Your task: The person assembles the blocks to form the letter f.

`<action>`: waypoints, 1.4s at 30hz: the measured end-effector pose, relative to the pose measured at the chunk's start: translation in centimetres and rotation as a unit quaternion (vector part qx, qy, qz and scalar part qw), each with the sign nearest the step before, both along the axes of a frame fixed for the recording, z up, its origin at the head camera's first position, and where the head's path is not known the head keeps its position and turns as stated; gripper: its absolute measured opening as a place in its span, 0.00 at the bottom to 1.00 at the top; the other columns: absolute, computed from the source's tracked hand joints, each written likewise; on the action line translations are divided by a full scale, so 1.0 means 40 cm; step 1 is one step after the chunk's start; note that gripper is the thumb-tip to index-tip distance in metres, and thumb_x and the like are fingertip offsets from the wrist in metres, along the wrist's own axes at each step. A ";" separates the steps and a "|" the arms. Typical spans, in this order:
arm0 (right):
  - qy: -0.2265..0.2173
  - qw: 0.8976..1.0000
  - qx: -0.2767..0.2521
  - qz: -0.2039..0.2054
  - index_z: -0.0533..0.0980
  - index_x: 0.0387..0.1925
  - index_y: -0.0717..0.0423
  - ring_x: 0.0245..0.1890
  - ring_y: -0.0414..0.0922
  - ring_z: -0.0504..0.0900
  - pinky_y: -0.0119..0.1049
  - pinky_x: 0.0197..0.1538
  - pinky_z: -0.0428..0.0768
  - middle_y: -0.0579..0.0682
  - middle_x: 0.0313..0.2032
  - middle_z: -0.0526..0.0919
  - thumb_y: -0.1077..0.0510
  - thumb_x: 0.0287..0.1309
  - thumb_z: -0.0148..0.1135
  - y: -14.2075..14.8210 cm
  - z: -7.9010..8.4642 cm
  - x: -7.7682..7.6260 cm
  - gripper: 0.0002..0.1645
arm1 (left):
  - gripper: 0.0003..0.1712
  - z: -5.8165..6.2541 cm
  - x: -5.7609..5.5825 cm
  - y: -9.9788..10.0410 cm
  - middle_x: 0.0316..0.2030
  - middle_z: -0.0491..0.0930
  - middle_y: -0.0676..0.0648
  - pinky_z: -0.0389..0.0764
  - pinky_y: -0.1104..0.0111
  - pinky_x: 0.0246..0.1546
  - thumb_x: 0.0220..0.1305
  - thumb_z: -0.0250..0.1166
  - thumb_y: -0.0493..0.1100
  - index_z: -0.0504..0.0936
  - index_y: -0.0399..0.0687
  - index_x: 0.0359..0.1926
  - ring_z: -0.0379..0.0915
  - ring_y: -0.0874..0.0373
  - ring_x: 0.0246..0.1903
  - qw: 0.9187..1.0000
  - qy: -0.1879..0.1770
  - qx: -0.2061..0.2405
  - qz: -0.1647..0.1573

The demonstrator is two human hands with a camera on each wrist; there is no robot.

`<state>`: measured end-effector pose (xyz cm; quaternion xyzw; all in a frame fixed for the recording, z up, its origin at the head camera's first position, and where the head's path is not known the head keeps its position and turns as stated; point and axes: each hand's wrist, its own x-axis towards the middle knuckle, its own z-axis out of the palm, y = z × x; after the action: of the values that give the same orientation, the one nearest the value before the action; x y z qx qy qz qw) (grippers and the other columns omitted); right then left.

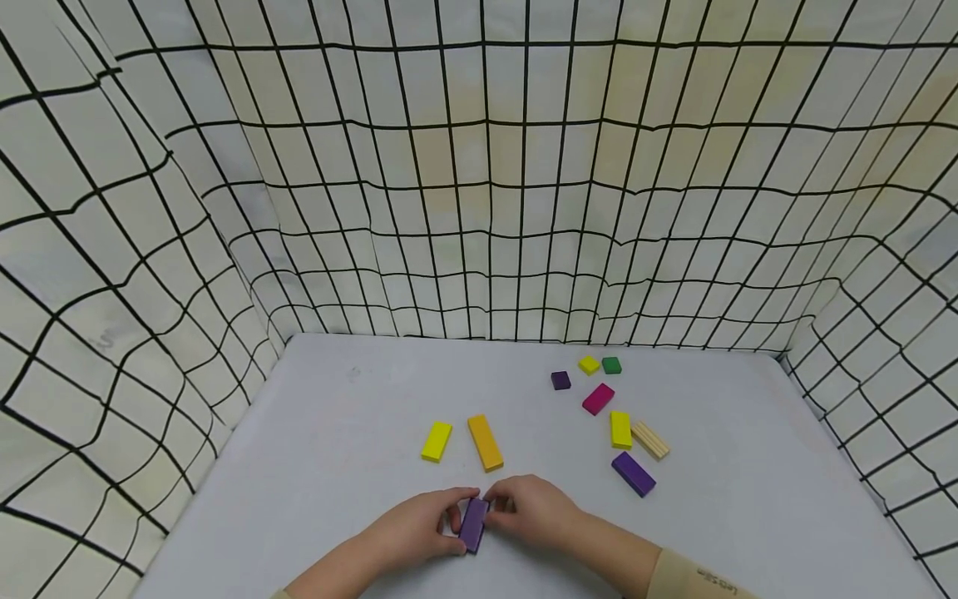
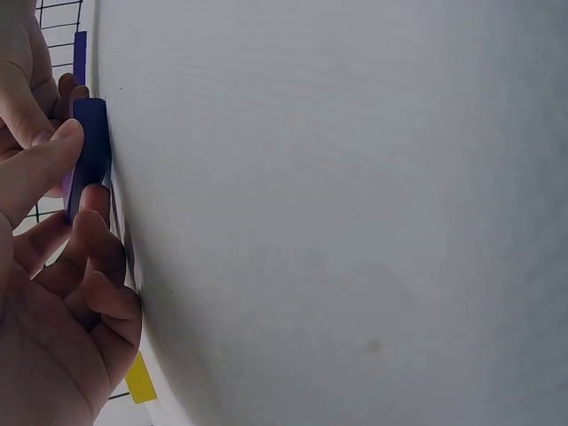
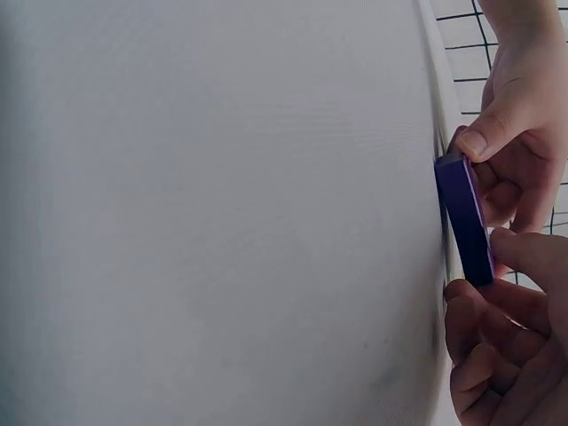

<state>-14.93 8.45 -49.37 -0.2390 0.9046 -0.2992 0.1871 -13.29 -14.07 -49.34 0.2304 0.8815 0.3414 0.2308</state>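
Note:
A purple rectangular block lies between both hands near the front of the white table, its long side pointing away and slightly right. My left hand holds it from the left, thumb at the near end and forefinger at the far end. From the right, my right hand pinches it near its far end with thumb and fingertips. Both wrist views show the block's dark side face, in the left one and the right one. Just beyond the hands lie a yellow block and an orange block.
To the right lie another purple block, a yellow block, a ridged wooden piece and a magenta block. Farther back are small dark purple, yellow and green pieces. Black netting over white walls surrounds the table.

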 end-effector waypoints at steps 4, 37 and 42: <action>-0.005 1.000 -0.026 -0.012 0.83 0.44 0.46 0.28 0.32 0.74 0.28 0.36 0.77 0.32 0.28 0.79 0.49 0.59 0.70 -0.003 -0.004 -0.001 0.13 | 0.38 0.004 0.000 -0.001 0.32 0.75 0.61 0.69 0.72 0.28 0.56 0.75 0.46 0.72 0.48 0.66 0.65 0.68 0.25 1.000 0.007 -0.003 -0.003; -0.148 0.956 -0.202 -0.153 0.82 0.41 0.54 0.27 0.45 0.81 0.38 0.31 0.84 0.47 0.32 0.83 0.57 0.60 0.69 0.061 -0.009 -0.012 0.09 | 0.43 0.011 0.005 0.082 0.32 0.73 0.63 0.72 0.75 0.29 0.58 0.73 0.49 0.66 0.54 0.72 0.66 0.70 0.26 0.995 0.096 -0.018 -0.009; -0.147 0.955 -0.204 -0.157 0.82 0.43 0.54 0.29 0.46 0.82 0.38 0.33 0.85 0.47 0.33 0.83 0.56 0.61 0.68 0.094 -0.009 -0.020 0.10 | 0.43 0.016 -0.004 0.108 0.33 0.73 0.63 0.73 0.76 0.31 0.58 0.73 0.48 0.66 0.54 0.73 0.68 0.69 0.28 0.996 0.093 -0.008 -0.012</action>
<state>-15.75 12.20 -49.74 -0.0804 0.8128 -0.5351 0.2161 -13.47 -9.75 -48.72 0.2702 0.8988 0.3090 0.1538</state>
